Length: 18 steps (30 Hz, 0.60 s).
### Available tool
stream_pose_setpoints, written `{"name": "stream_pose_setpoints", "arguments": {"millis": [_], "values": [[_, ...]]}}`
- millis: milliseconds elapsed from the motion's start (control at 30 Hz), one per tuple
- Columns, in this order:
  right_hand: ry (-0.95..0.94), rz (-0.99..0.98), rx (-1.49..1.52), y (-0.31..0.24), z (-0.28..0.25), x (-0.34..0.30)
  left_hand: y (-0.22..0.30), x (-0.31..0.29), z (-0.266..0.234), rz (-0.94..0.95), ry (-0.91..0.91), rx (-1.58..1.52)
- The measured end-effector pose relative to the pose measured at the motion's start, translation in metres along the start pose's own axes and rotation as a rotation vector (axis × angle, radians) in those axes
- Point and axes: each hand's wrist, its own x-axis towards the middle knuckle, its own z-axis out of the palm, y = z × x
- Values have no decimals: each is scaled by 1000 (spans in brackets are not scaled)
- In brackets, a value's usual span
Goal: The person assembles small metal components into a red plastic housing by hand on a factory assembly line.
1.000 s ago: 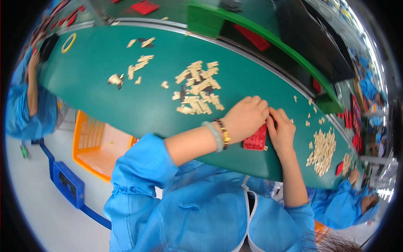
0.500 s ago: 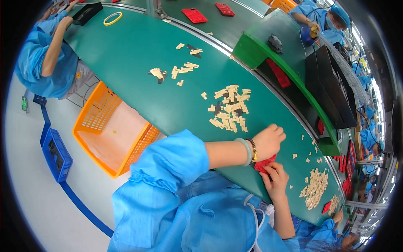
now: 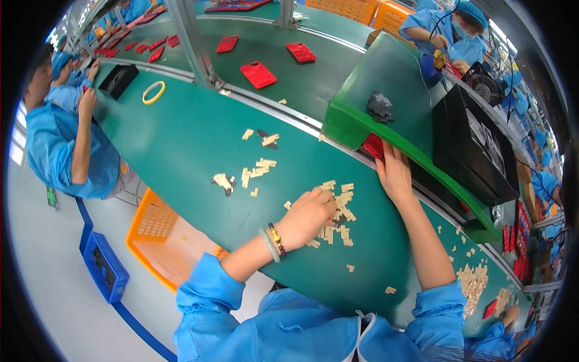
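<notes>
My left hand (image 3: 309, 218), with a pale bangle and a beaded bracelet at its wrist, is over a pile of small beige stepped pieces (image 3: 346, 202) on the green table. Its fingers are bent down and together among the pieces; what lies between the fingertips is hidden. My right hand (image 3: 395, 174) reaches to the far side, below the edge of a green shelf. There its thumb and fingers meet the edge of a red case (image 3: 373, 145), shaped like a phone case and partly covered by the shelf.
More red cases (image 3: 258, 75) lie on the belt beyond the metal rail. A dark lump (image 3: 380, 107) and a black box (image 3: 475, 142) sit on the green shelf (image 3: 344, 114). Beige pieces (image 3: 472, 285) heap at the right; an orange basket (image 3: 151, 226) stands at left. Co-workers sit nearby.
My hands have parted: the left moved left onto the beige pile, the right went up and away to the shelf. The red case is gone from the near table edge. The view has shifted.
</notes>
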Motion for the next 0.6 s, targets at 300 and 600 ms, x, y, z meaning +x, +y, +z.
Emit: {"name": "stream_pose_setpoints", "arguments": {"millis": [300, 600], "values": [[-141, -52, 278, 32, -56, -34, -6, 15, -5, 40, -82, -29], [-120, -211, 370, -40, -150, -161, -7, 20, -24, -376, 291, -336]]}}
